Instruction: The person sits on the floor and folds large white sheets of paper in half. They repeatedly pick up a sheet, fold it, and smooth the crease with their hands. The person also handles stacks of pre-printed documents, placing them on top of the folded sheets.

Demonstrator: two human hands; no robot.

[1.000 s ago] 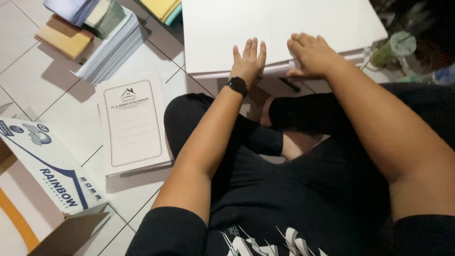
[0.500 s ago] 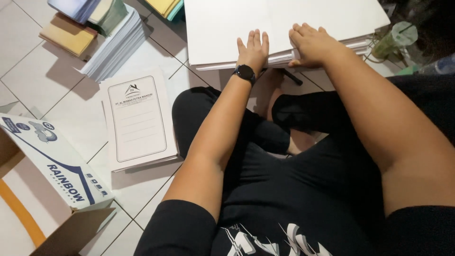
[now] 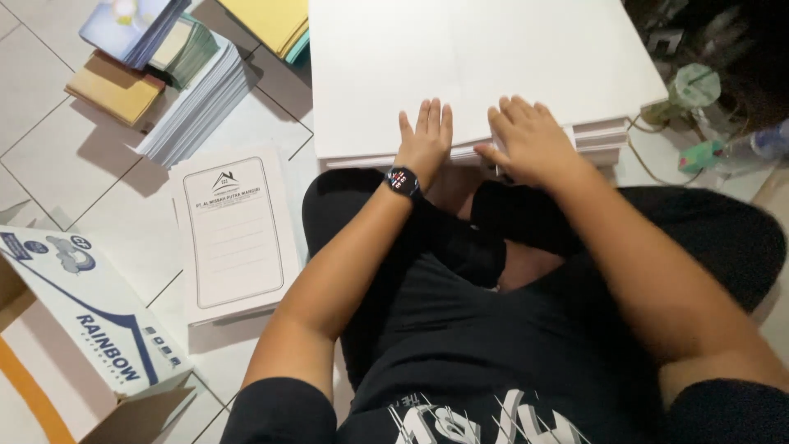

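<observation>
On the floor, head view:
Left hand [image 3: 425, 141]: flat, fingers spread on the white sheets [image 3: 460, 66] — pinning them.
Right hand [image 3: 530, 140]: curled over the stack's near edge, thumb beneath — seemingly squaring it.
Booklet [image 3: 234, 230]: beside the left knee.

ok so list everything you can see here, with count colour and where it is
white sheet stack: one, white, floor ahead of knees, under both hands
printed booklets: small pile, white with line frame, left of the legs
loose paper piles: several, white, green and pale blue, upper left
yellow pads: two, yellow-tan, upper left and top centre
cardboard box: one, white and blue, flap open, lower left
plastic bottle: one, clear, right edge
wristwatch: one, black, left wrist
left hand: flat on the stack
right hand: on the stack's near edge
</observation>
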